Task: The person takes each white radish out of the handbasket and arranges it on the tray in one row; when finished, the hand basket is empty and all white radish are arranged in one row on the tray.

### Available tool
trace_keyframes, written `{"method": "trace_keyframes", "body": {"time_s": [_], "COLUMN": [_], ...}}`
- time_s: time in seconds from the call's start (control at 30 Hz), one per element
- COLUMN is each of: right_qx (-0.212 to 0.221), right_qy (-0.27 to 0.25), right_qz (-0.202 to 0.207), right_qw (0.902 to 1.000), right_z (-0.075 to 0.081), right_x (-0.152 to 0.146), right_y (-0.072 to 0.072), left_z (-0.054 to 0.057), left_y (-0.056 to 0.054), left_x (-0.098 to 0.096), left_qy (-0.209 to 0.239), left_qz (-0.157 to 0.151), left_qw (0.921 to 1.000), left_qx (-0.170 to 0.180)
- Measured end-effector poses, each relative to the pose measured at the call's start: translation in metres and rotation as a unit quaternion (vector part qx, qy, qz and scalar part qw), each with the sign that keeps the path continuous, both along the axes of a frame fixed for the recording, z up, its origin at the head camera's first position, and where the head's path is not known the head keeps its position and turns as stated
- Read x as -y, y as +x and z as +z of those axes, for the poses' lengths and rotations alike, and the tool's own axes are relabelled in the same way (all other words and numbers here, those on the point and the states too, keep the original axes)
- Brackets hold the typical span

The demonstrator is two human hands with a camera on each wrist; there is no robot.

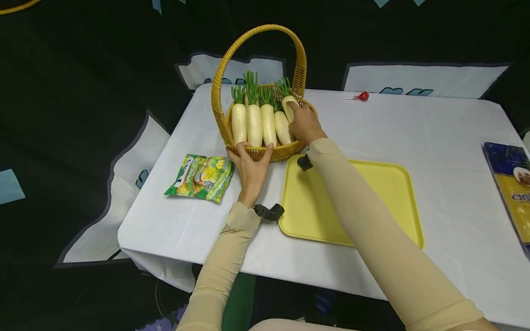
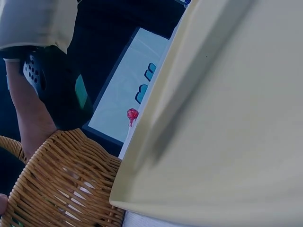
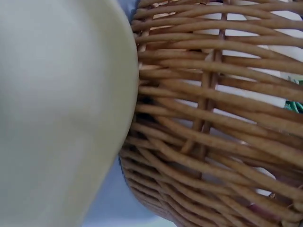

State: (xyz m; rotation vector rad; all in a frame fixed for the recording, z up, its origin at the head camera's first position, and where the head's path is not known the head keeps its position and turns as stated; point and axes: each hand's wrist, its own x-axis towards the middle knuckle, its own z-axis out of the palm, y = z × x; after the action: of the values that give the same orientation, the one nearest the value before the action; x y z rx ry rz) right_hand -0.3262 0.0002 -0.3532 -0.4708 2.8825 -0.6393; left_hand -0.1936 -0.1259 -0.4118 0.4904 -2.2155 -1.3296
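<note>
Radish (image 1: 288, 108) in right-hand fingers (image 1: 296, 109) slants, leafy end (image 1: 283, 86) away and slightly left.

Head view facing down, close wrist views, basket (image 1: 286, 152) shared

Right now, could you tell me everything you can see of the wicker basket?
The wicker basket is golden brown and looks woven from thin cane-like strands, with gaps between them. A tall wrapped handle arches over it. It stands upright on the white tablecloth, holding white radishes with green tops. The left hand holds its near rim. A yellow tray lies close by; whether they touch is unclear.
</note>
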Motion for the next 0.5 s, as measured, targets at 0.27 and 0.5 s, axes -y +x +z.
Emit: {"method": "trace_keyframes", "body": {"time_s": [0.27,0.5], "right_qx": [-0.003,0.037], "right_qy": [-0.067,-0.22], "right_qz": [-0.017,-0.018], "right_qw": [0.9976,0.9747], "right_z": [0.0,0.008], "right_x": [-0.008,-0.018], "right_y": [-0.002,0.001], "left_z": [0.001,0.001], "left_y": [-0.001,0.0], "left_x": [-0.002,-0.002], "left_qy": [0.001,0.002], "left_qz": [0.001,-0.001], "left_qw": [1.0,1.0], "left_qx": [0.005,0.003]}}
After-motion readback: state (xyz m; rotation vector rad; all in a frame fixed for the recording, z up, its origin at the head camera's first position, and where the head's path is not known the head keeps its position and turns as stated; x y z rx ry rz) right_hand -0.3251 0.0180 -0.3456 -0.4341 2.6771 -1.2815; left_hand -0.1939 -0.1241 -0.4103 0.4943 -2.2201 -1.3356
